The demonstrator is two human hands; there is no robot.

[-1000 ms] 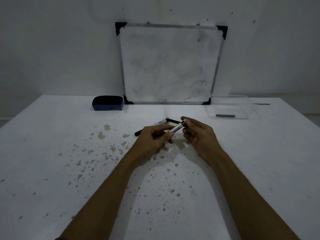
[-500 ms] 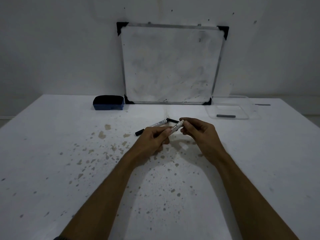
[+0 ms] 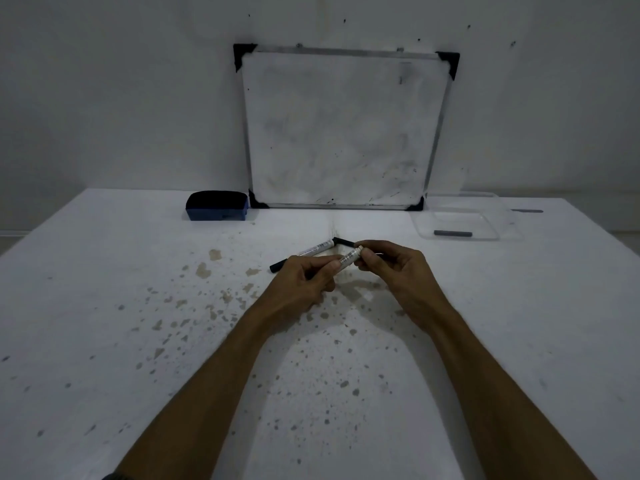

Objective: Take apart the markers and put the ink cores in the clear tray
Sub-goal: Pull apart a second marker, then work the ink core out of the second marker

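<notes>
Stretching bare along the left, the speckled white surface (image 3: 104,306) runs to its left edge with nothing on it but a blue eraser (image 3: 217,211) at the back by the wall. Next, a second marker (image 3: 304,255) lies flat just behind the hands. The left hand (image 3: 304,285) is closed around the white marker barrel (image 3: 349,259), held above the surface near its middle; the right hand (image 3: 398,268) pinches the barrel's far end between fingertips. Behind stands a whiteboard (image 3: 343,129) leaning on the wall. Far right at the back, the clear tray (image 3: 498,216) holds one grey ink core (image 3: 453,233), well apart from the hands, with open surface between.
</notes>
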